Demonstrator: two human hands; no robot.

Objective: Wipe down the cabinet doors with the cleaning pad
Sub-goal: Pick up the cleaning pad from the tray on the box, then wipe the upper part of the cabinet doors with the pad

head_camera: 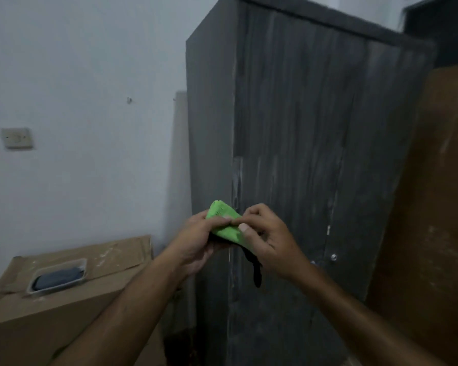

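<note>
Two hands gripping green cleaning pad [224, 220], grey cabinet [302, 128]

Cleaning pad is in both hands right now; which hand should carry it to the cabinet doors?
Probably the right hand. It pinches the green cleaning pad on the side nearest the dark cabinet doors. The left hand grips the pad's far side, towards the wall, so it would have to reach across.
</note>
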